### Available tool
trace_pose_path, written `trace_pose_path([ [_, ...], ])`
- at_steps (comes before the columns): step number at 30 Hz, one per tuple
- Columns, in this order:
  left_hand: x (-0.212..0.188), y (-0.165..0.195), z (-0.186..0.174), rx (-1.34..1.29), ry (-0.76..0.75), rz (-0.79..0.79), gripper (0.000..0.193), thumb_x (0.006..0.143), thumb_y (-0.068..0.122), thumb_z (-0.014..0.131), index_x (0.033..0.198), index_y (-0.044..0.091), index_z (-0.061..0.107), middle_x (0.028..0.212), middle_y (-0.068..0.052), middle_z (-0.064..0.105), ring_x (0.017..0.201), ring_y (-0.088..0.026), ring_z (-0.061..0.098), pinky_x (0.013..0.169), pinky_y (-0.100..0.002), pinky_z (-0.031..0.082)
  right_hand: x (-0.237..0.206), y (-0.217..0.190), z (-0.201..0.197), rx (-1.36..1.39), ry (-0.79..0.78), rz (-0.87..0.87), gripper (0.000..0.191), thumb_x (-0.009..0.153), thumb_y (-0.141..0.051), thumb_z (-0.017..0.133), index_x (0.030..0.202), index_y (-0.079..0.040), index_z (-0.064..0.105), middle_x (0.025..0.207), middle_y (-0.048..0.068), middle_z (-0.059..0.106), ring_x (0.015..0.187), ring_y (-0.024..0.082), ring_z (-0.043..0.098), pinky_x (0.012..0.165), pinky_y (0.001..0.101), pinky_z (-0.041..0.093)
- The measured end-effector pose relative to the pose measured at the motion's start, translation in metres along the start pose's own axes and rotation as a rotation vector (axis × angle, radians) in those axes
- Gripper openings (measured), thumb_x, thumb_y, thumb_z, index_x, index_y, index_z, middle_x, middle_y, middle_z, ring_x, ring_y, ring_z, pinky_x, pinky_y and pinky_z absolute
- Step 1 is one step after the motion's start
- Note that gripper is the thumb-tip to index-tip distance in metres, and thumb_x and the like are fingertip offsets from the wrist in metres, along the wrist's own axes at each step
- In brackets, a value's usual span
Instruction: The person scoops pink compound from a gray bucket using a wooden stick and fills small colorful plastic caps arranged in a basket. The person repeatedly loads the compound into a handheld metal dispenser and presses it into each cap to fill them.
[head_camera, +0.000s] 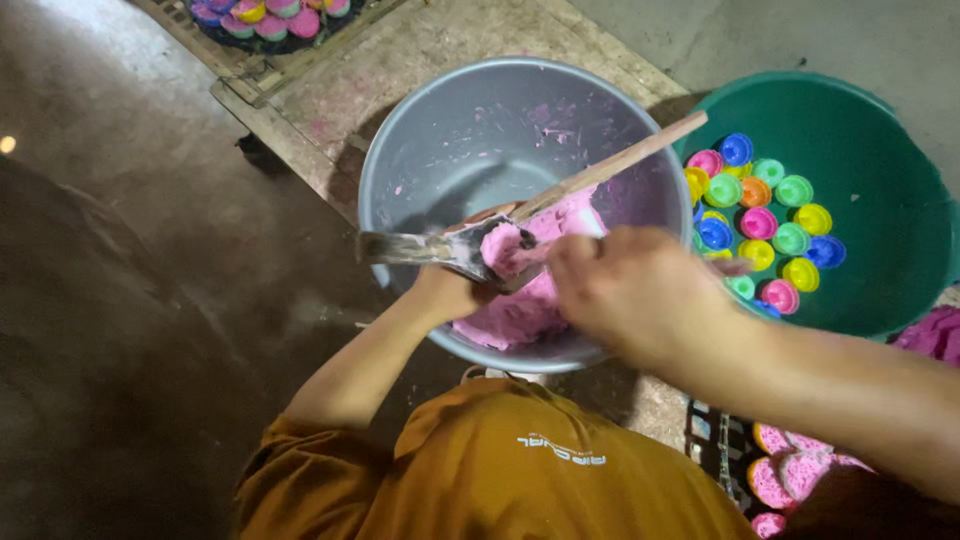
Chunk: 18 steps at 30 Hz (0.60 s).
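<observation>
A scraper (430, 250) is being gripped by the left hand (445, 293) and a stick (610, 165), angled toward 2 o'clock, by the nearer right hand (625, 290), over pink paste (530, 300) in the grey basin (400, 150).

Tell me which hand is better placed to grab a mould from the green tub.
Right, probably. The right hand is at the grey basin's rim beside the green tub of moulds. The left hand is on the far side, under the paddle.
</observation>
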<state>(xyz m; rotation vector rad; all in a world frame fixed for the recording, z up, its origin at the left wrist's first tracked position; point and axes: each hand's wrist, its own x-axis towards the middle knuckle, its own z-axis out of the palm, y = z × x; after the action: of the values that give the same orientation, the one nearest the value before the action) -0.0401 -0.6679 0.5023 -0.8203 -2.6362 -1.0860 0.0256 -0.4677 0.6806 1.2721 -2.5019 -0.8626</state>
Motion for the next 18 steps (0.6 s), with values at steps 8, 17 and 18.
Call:
trace_pose_path([
  [8,-0.010,-0.018,-0.010,0.055,0.043,-0.068,0.056,0.086,0.034,0.077,0.135,0.013,0.062,0.131,-0.014,0.065,0.114,-0.034,0.066,0.097,-0.047,0.051,-0.018,-0.006,0.011,0.333,-0.025,0.127,0.026,0.077,-0.012,0.063,0.102,-0.004,0.065,0.081,0.009,0.062,0.068,0.024,0.068,0.055,0.0381,0.054],
  [17,0.002,-0.015,-0.029,0.155,0.529,0.040,0.049,0.087,0.026,0.077,0.129,0.004,0.065,0.144,-0.018,0.060,0.124,-0.039,0.064,0.100,-0.046,0.055,0.033,-0.062,0.078,1.278,0.514,0.558,0.040,0.099,-0.004,0.063,0.138,-0.003,0.061,0.105,0.026,0.070,0.091,0.036,0.076,0.077,0.0351,0.058],
  [18,0.004,-0.015,-0.031,0.210,0.509,-0.027,0.044,0.087,0.025,0.077,0.125,0.006,0.067,0.146,-0.018,0.060,0.121,-0.039,0.064,0.098,-0.046,0.055,0.027,-0.071,0.086,1.325,0.458,0.561,0.040,0.098,-0.005,0.062,0.138,-0.003,0.061,0.100,0.026,0.070,0.087,0.035,0.076,0.076,0.0347,0.058],
])
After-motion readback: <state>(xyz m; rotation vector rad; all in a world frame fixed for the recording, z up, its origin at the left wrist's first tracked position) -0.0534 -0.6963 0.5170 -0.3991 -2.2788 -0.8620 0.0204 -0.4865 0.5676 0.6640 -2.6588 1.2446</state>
